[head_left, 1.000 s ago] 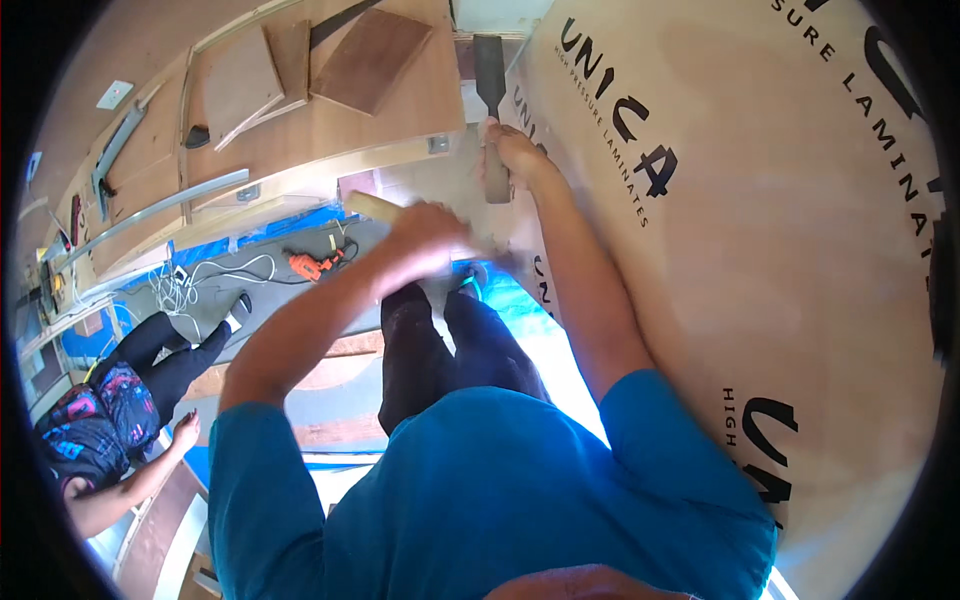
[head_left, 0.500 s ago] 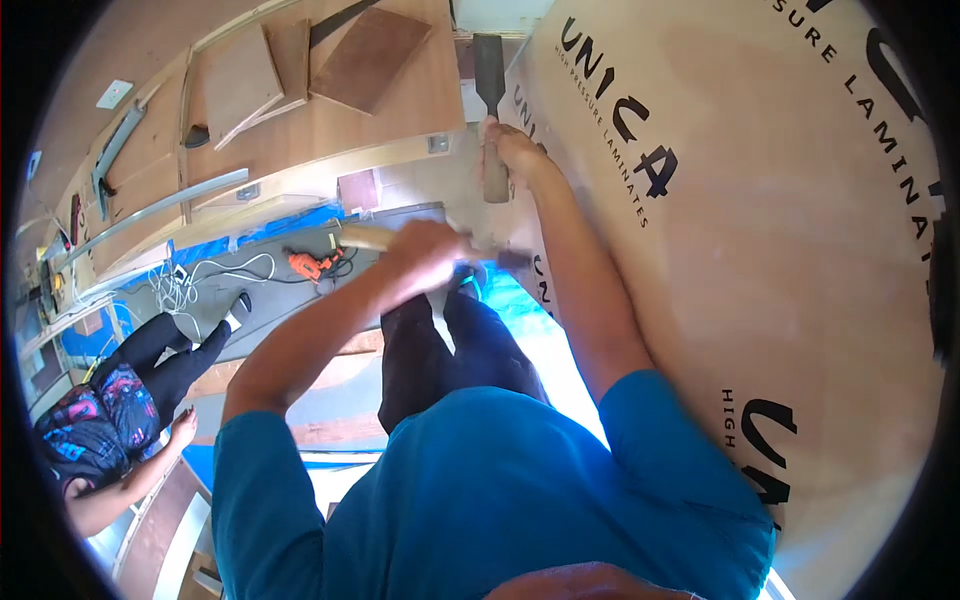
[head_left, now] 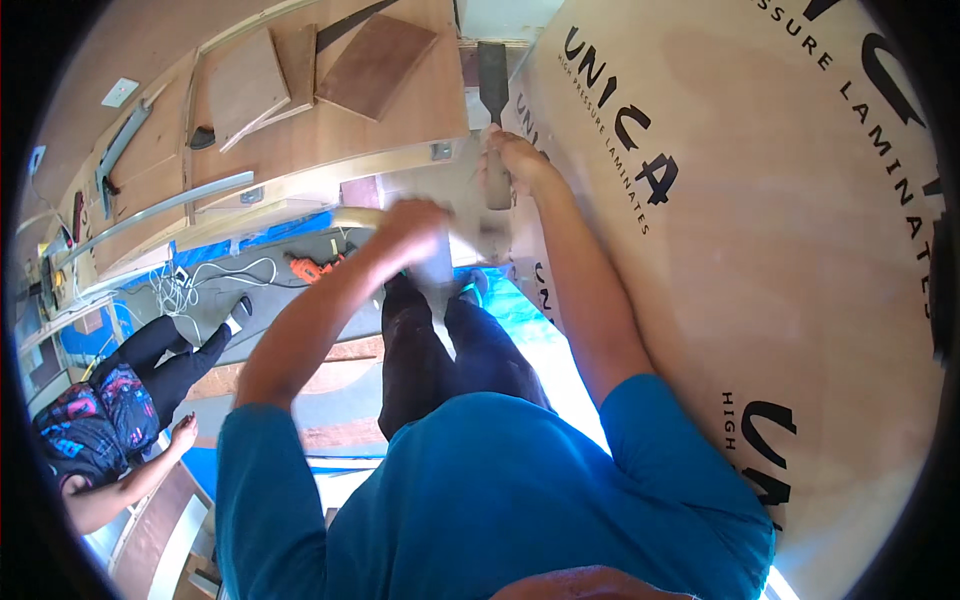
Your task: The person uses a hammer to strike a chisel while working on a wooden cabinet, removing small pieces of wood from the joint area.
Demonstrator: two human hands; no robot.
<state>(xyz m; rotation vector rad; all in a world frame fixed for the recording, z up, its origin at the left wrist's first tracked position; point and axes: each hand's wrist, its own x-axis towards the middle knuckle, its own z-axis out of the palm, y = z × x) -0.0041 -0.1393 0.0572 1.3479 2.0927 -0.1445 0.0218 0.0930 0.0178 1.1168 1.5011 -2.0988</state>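
My left hand (head_left: 413, 232) is closed around a hammer, smeared by motion. The hammer's pale wooden handle (head_left: 357, 217) sticks out to the left of the fist, and its blurred head (head_left: 492, 238) is just below the butt of a chisel. My right hand (head_left: 514, 158) grips that wide, flat-bladed chisel (head_left: 492, 75) near where blade and handle meet. The blade points away from me, its far edge at a pale ledge (head_left: 500, 43). Whether the hammer head touches the chisel's butt, I cannot tell.
A large printed laminate-faced board (head_left: 760, 280) stands along my right. Loose wood pieces (head_left: 375, 65) and a metal strip (head_left: 160, 215) lie on the wooden bench (head_left: 420, 100). An orange power tool (head_left: 315, 268) and white cables (head_left: 180, 290) are on the floor. Another person (head_left: 110, 410) is at left.
The hammer has moved up and slightly left, its head now nearer the chisel's butt. My right hand still holds the chisel in nearly the same place.
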